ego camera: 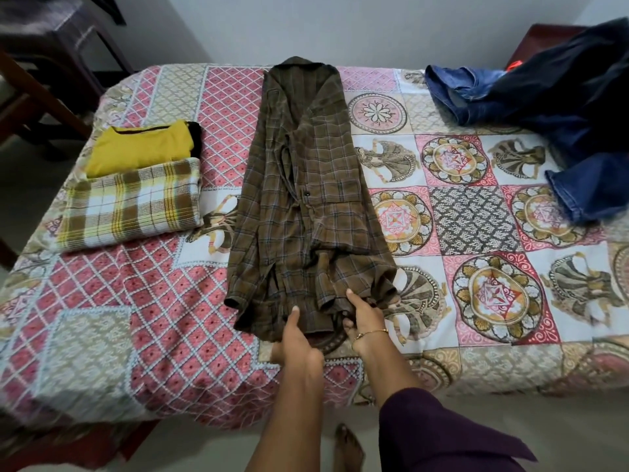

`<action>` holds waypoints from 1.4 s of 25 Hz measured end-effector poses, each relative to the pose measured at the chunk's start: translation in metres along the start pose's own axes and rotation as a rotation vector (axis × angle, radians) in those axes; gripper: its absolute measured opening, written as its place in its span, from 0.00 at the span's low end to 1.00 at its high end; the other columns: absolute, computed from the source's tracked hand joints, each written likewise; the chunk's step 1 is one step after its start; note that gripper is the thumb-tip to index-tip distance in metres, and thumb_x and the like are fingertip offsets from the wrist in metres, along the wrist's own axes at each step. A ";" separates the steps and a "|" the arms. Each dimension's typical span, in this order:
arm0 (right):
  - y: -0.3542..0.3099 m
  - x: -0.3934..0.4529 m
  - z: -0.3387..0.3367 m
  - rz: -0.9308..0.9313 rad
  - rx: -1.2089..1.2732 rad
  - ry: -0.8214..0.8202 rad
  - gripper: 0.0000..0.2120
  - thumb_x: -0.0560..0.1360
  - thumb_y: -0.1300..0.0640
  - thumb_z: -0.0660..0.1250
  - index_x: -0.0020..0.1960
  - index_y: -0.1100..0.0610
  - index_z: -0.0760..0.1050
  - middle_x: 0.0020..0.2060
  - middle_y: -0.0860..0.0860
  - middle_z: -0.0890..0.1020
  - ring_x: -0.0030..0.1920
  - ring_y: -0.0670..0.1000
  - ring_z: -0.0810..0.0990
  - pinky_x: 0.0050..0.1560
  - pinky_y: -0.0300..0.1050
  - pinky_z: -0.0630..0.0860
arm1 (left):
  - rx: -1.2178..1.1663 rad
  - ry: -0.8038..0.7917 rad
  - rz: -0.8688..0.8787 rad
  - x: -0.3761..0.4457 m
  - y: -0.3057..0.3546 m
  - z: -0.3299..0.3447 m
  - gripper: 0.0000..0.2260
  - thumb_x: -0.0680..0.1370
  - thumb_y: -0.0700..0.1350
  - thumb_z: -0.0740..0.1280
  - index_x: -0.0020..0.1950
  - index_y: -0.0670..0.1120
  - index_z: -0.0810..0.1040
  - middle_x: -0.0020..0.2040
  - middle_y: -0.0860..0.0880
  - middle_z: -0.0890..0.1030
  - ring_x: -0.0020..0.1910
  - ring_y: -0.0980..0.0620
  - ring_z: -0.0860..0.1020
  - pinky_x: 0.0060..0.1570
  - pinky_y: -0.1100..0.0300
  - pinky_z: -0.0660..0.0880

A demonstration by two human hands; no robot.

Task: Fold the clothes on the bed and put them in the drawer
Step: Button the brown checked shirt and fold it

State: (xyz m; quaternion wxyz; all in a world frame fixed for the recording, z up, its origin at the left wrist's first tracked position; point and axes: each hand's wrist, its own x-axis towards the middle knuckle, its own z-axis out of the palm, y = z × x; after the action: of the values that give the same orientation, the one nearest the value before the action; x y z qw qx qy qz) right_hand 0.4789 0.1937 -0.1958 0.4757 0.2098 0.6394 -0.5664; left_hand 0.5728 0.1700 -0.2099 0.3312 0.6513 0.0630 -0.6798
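- The brown checked shirt [303,199] lies at the centre of the frame, folded into a long narrow strip; its long axis runs from the collar at the upper centre down to the hem near the lower centre.
- It rests on the bed [153,301], which has a pink and cream patterned cover, against a pale wall.
- At the left of the frame sit a folded yellow top [143,148] and, just below it and touching, a folded plaid cloth [132,206].
- Dark blue jeans [551,107] lie crumpled at the upper right.
- The left hand [296,338] pinches the hem, thumb on top, fingers tucked under.
- The right hand [366,316], bangle at the wrist, grips the hem just beside it.
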 end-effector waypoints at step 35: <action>0.001 -0.062 0.074 -0.477 -0.613 -0.136 0.27 0.75 0.63 0.63 0.71 0.47 0.62 0.56 0.51 0.74 0.47 0.50 0.77 0.48 0.47 0.77 | 1.738 -0.129 1.586 0.024 0.110 -0.030 0.10 0.66 0.46 0.66 0.44 0.43 0.82 0.39 0.46 0.83 0.45 0.39 0.80 0.38 0.48 0.73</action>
State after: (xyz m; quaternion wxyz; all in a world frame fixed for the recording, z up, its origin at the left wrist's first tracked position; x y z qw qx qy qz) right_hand 0.5353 0.1423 -0.1372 0.4126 -0.1346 0.7767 -0.4565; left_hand 0.6583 0.0918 -0.1982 0.1086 0.4795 -0.8610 -0.1301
